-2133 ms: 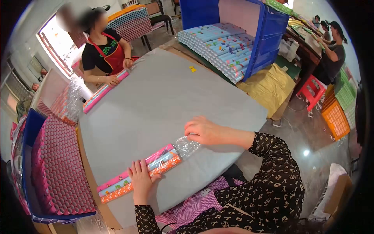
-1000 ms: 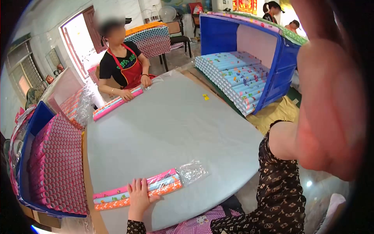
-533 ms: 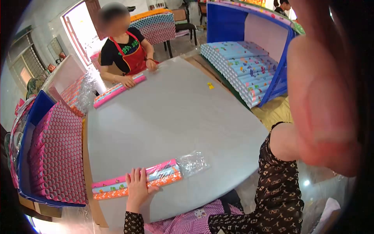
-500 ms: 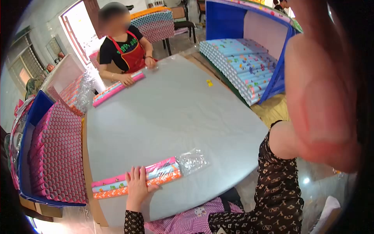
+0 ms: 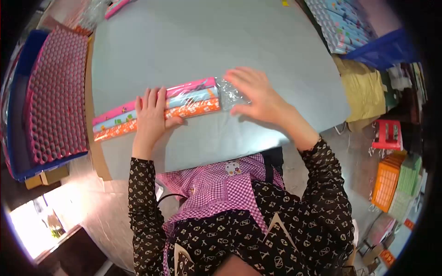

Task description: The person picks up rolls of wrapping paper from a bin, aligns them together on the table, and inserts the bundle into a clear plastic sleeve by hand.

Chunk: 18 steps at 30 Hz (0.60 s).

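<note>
Three patterned paper rolls lie side by side in a clear plastic sleeve on the grey table [image 5: 184, 46]: a pink roll [image 5: 191, 87], a light blue roll [image 5: 193, 98] and an orange roll [image 5: 198, 109]. My left hand [image 5: 152, 115] lies flat across them, fingers stretched out and thumb apart. Past the right ends of the rolls, the loose plastic end [image 5: 227, 97] of the sleeve is crumpled. Over it is my right hand [image 5: 260, 94], slightly blurred, with its thumb apart from the fingers. Whether it touches the plastic I cannot tell.
At the left, a blue crate [image 5: 20, 92] holds many pink rolls [image 5: 57, 92] with ends showing. Another blue crate [image 5: 386, 48] with light blue rolls [image 5: 340, 23] is at the upper right, near a gold sheet [image 5: 366, 89]. Orange packs [image 5: 388, 179] are farther right.
My right hand has come down from close to the camera to the sleeve's loose end. The view has tilted downward, and the co-worker is out of sight. My left hand stays on the rolls.
</note>
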### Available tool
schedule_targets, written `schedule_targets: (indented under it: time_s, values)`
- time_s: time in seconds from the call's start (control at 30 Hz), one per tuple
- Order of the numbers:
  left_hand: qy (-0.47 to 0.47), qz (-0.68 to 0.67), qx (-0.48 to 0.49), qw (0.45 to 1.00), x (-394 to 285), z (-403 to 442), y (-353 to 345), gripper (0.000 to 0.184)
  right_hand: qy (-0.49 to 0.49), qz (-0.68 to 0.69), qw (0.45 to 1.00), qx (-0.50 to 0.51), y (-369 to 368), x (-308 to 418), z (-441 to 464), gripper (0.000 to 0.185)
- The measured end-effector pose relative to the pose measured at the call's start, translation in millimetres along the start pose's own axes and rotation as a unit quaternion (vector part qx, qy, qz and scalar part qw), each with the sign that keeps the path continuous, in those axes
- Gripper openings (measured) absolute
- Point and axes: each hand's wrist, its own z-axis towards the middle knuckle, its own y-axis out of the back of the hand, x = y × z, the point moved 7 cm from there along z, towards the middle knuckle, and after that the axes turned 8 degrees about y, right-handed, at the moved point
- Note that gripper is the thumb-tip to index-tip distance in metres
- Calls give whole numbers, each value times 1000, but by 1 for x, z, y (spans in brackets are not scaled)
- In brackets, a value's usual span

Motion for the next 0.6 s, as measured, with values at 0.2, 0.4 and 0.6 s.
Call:
schedule_targets:
  time_s: [0.2,0.4,0.6]
  values:
    - [-4,-2,-19,1000,0,-1,5,104,21,-136,983,125,-39,2,13,96]
    - [13,-27,26,999,-1,1,4,107,1,-114,988,104,-51,-17,21,73]
    - [27,-29,40,998,-1,0,7,108,-14,-88,992,91,-49,-15,28,56]
